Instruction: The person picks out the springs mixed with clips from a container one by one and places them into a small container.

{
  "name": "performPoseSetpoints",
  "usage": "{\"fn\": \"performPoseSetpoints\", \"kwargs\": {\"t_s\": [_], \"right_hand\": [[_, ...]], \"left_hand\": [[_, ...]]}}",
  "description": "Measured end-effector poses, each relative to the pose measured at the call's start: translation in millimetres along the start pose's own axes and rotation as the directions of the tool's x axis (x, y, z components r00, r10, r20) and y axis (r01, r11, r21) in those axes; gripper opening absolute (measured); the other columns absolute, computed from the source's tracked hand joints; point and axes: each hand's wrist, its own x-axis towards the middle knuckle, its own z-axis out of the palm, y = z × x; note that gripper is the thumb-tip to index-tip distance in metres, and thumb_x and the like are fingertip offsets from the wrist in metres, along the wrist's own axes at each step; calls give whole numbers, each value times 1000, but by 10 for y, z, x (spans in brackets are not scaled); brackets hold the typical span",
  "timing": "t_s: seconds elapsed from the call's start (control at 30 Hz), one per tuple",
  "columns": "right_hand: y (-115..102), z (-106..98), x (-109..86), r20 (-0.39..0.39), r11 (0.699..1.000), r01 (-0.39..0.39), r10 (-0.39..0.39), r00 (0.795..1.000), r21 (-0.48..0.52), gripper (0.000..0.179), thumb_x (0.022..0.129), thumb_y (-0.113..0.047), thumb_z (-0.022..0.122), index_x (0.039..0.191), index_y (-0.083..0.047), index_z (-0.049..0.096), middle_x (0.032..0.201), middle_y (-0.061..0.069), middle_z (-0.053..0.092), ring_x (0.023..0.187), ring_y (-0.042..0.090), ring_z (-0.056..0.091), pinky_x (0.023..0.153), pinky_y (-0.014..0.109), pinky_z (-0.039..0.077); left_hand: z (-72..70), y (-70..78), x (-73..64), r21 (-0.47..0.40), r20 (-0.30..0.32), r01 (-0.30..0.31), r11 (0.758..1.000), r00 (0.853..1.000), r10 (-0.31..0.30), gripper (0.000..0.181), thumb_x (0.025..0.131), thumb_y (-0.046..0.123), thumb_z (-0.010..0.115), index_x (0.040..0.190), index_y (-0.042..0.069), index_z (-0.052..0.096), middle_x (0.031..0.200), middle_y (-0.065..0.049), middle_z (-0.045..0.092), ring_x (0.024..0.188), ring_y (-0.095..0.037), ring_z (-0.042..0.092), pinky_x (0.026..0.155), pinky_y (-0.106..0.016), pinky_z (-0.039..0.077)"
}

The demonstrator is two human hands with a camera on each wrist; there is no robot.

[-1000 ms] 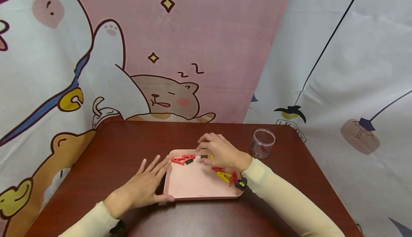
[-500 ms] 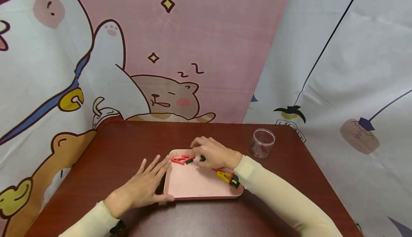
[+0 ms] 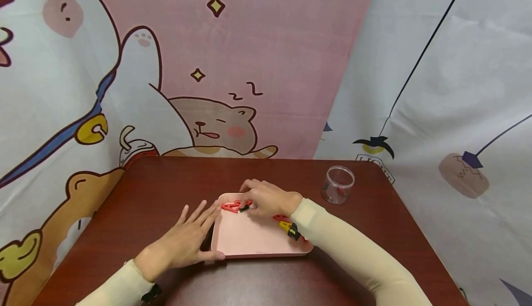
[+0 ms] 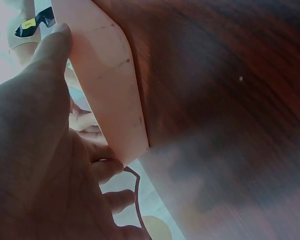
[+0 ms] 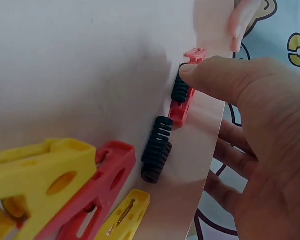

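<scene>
My left hand (image 3: 184, 241) lies spread along the left side of the pink tray (image 3: 249, 243), its thumb at the front corner. In the left wrist view, its thumb (image 4: 62, 35) touches the tray wall. My right hand (image 3: 268, 197) reaches over the tray's back left part, fingers bent and apart. Its thumb (image 5: 215, 75) touches the end of a dark green spring (image 5: 180, 90) beside a red clip (image 5: 180, 112); the index finger is hidden in the right wrist view. Other dark springs (image 5: 157, 145) lie nearby.
Yellow clips (image 5: 65, 175) and red clips (image 5: 112, 165) lie in the tray, partly under the right wrist in the head view. A clear round jar (image 3: 338, 186) stands on the brown table (image 3: 178, 172) at back right. A printed cloth (image 3: 282, 66) hangs behind the table.
My right hand has moved left across the tray, from near the middle of its back edge to the green spring and red clips. The left hand has stayed in place.
</scene>
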Motion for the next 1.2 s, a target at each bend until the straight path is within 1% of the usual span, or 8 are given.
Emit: {"fn": "performPoseSetpoints", "kwargs": {"t_s": [0.13, 0.3, 0.53, 0.67, 0.8, 0.97, 1.2], "right_hand": [[-7, 9, 32, 2, 1000, -3, 3, 1000, -7, 20, 104, -34, 91, 121, -25, 89, 155, 7, 69, 137, 25, 68, 113, 51, 61], [-22, 6, 59, 7, 1000, -13, 13, 1000, -11, 19, 102, -33, 92, 119, -24, 89, 156, 7, 69, 140, 27, 68, 114, 51, 62], [-57, 24, 74, 40, 997, -58, 60, 997, -56, 9, 102, -33, 92, 109, -28, 91, 154, 5, 70, 142, 26, 67, 111, 48, 62], [-64, 32, 63, 48, 996, -68, 70, 996, -54, 7, 103, -33, 92, 109, -30, 91, 154, 4, 70, 143, 26, 67, 112, 49, 62], [-56, 43, 52, 36, 997, -67, 69, 997, -48, 5, 103, -33, 92, 106, -29, 91, 152, 4, 71, 142, 26, 68, 112, 49, 62], [-42, 64, 48, 28, 997, -71, 71, 997, -31, 7, 103, -36, 92, 104, -29, 91, 151, 3, 72, 141, 25, 68, 112, 51, 59], [-39, 63, 20, 1, 996, -79, 79, 997, -45, 9, 102, -37, 93, 100, -30, 88, 151, 3, 72, 140, 25, 68, 112, 49, 57]], "left_hand": [[2, -1, 3, -1, 0, 1, 1000, 1000, -1, 127, 95, 90, 72, 181, 2, 38, 193, -18, 32, 178, -55, 30, 133, -91, 24], [12, -9, 7, 6, -15, -3, 1000, 1000, 3, 126, 95, 89, 73, 180, 2, 39, 192, -18, 33, 177, -55, 31, 133, -90, 26], [18, -7, -5, 10, -26, -7, 1000, 1000, 7, 126, 95, 88, 73, 180, 1, 40, 192, -19, 35, 177, -55, 33, 133, -90, 27], [20, -4, -11, 9, -20, -5, 1000, 1000, 5, 126, 95, 88, 74, 180, 1, 40, 192, -19, 34, 177, -54, 33, 133, -90, 27], [24, -3, -14, 7, -16, -4, 1000, 1000, 4, 126, 95, 88, 74, 180, 2, 40, 192, -18, 33, 177, -54, 32, 133, -90, 27], [23, -2, -18, 4, -10, 0, 1000, 1000, 0, 127, 95, 89, 73, 181, 2, 39, 193, -18, 32, 177, -54, 31, 133, -90, 26], [4, 2, -5, 2, -20, -3, 1000, 1000, 3, 126, 95, 88, 74, 180, 2, 40, 193, -18, 33, 177, -54, 32, 133, -90, 27]]}}
